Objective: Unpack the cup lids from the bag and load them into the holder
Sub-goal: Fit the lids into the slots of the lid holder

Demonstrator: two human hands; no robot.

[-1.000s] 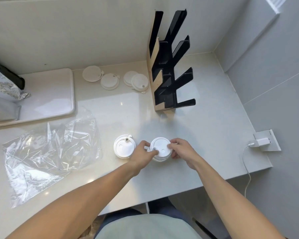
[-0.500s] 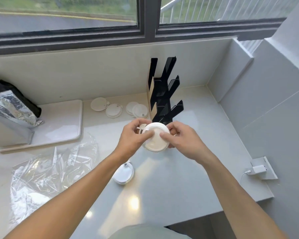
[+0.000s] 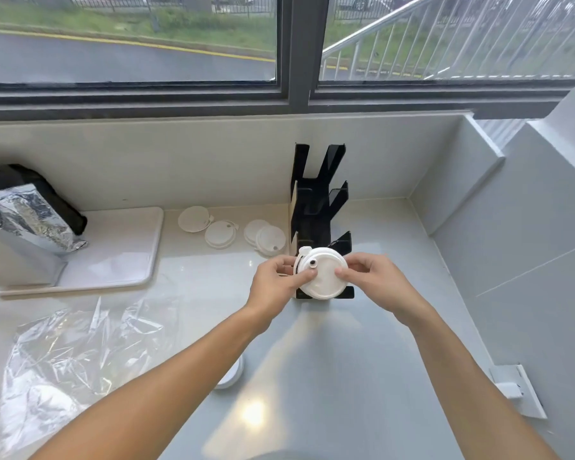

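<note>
Near the worktop's front edge a lid peeks from under the left forearm, the clear bag flattened toward the left edge. Further in, the left hand and right hand pinch a white lid by its sides, top face tilted toward the camera, against the black holder's lowest slot. Four lids lie near the back edge.

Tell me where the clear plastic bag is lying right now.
In the head view the clear plastic bag lies flat on the counter at lower left, in front of the white tray and left of the left forearm.
</note>
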